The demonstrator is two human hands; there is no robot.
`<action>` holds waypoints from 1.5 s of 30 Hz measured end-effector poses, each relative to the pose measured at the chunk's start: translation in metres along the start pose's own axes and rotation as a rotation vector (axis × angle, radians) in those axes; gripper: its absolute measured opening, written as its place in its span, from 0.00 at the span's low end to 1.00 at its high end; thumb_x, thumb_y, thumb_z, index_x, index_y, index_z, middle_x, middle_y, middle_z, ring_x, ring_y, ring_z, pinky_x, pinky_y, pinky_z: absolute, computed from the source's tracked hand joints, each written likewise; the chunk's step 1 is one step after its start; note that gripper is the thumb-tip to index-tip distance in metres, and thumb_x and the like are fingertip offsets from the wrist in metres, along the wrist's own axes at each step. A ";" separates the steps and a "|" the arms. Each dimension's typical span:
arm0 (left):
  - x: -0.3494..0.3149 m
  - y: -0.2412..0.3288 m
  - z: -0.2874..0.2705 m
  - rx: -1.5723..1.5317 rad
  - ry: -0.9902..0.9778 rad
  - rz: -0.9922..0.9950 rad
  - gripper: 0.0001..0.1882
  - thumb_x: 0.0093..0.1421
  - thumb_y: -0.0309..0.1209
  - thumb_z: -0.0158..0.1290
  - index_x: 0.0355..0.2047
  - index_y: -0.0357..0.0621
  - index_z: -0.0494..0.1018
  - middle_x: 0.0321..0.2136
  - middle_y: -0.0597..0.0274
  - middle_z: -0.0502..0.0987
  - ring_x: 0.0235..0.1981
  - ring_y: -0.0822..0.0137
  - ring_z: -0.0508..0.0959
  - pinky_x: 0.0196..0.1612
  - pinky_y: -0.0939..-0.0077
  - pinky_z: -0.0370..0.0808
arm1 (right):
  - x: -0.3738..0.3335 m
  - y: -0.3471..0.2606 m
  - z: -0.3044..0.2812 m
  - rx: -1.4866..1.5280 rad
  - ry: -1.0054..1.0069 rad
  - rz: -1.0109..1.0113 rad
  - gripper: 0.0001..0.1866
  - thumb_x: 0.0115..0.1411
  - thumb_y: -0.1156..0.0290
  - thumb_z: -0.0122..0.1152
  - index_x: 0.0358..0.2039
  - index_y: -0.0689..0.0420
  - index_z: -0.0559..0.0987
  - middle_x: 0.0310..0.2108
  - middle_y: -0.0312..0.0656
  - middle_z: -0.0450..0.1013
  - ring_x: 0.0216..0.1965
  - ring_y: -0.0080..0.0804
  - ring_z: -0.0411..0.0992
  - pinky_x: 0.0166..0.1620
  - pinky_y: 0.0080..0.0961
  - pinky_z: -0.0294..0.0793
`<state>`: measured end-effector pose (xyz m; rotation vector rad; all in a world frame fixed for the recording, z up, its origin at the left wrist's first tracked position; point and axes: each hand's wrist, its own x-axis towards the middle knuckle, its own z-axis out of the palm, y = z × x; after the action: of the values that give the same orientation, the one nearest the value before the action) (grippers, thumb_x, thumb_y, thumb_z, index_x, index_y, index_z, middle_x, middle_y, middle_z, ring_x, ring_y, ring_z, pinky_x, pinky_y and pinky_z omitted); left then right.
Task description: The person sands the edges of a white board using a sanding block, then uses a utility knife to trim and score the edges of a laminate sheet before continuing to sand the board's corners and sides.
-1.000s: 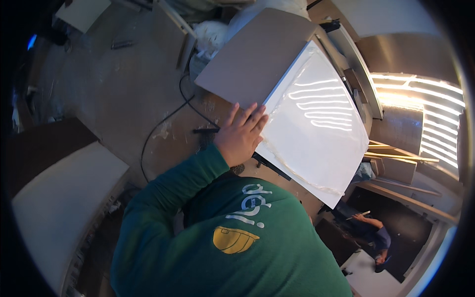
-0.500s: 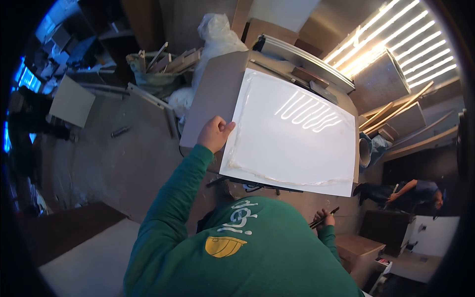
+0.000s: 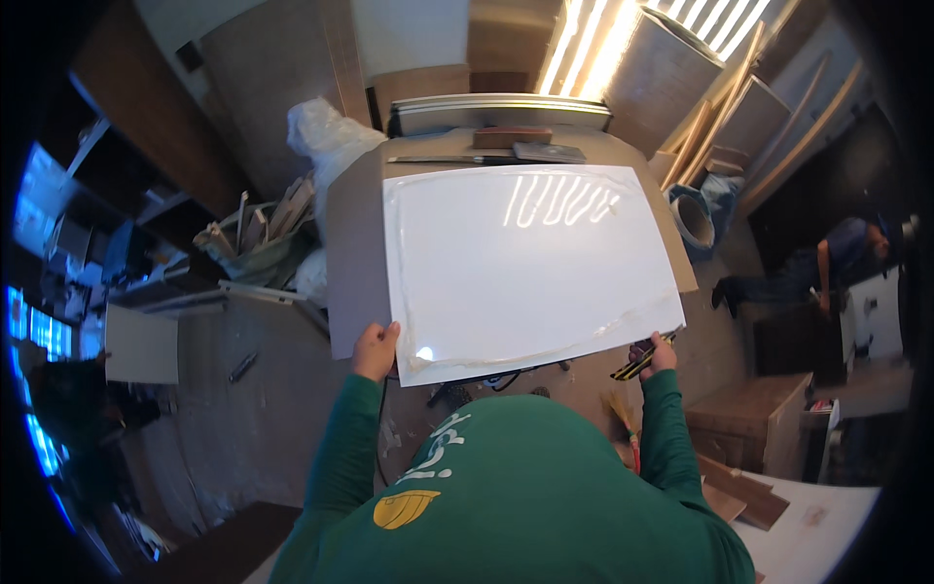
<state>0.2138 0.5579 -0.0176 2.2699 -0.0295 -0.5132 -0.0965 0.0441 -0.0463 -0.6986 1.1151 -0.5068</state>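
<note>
A large glossy white panel (image 3: 535, 268) lies on a brown table surface, with a wavy line of clear film or glue along its edges. My left hand (image 3: 374, 350) is closed on its near left edge, thumb on top. At the near right corner, my right hand (image 3: 662, 355) grips a slim black-and-yellow tool (image 3: 634, 364), whose exact kind I cannot make out. The right fingers are close by the panel's corner; whether they also touch it is unclear. Bright strip reflections cross the panel's far part.
Behind the panel lie a dark flat bar (image 3: 452, 159), a brown block (image 3: 511, 137) and stacked light-coloured rails (image 3: 501, 113). A sack of wood offcuts (image 3: 263, 238) stands left. Right are a cardboard tube (image 3: 693, 221), leaning boards (image 3: 720, 117), a wooden box (image 3: 747, 419) and another person (image 3: 812, 263).
My view has turned to the right, so the panel now sits squarer before me. My right hand has come up from beside my body to the panel's near right corner, still holding the tool.
</note>
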 end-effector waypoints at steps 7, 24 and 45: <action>-0.005 -0.023 0.027 -0.191 0.185 0.019 0.27 0.67 0.52 0.56 0.36 0.34 0.75 0.35 0.47 0.81 0.35 0.56 0.79 0.42 0.60 0.75 | -0.003 -0.017 0.004 -0.138 0.343 -0.270 0.08 0.71 0.63 0.55 0.36 0.52 0.70 0.23 0.35 0.65 0.20 0.29 0.63 0.22 0.32 0.66; -0.068 0.023 0.045 -0.218 0.224 -0.029 0.27 0.69 0.52 0.52 0.41 0.35 0.79 0.39 0.44 0.81 0.39 0.57 0.81 0.45 0.63 0.75 | 0.036 -0.091 -0.031 -0.073 0.171 -0.128 0.13 0.74 0.58 0.48 0.48 0.52 0.72 0.37 0.40 0.76 0.33 0.39 0.74 0.32 0.41 0.74; -0.111 0.002 0.123 -0.403 0.334 -0.222 0.27 0.69 0.49 0.53 0.47 0.30 0.78 0.40 0.52 0.83 0.40 0.64 0.82 0.47 0.69 0.77 | 0.084 -0.129 -0.066 -0.194 -0.145 0.032 0.13 0.73 0.64 0.52 0.44 0.63 0.73 0.30 0.48 0.77 0.23 0.40 0.75 0.23 0.36 0.74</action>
<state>0.0664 0.4903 -0.0511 1.9406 0.4575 -0.2204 -0.1300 -0.1185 -0.0231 -0.8709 1.0451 -0.3176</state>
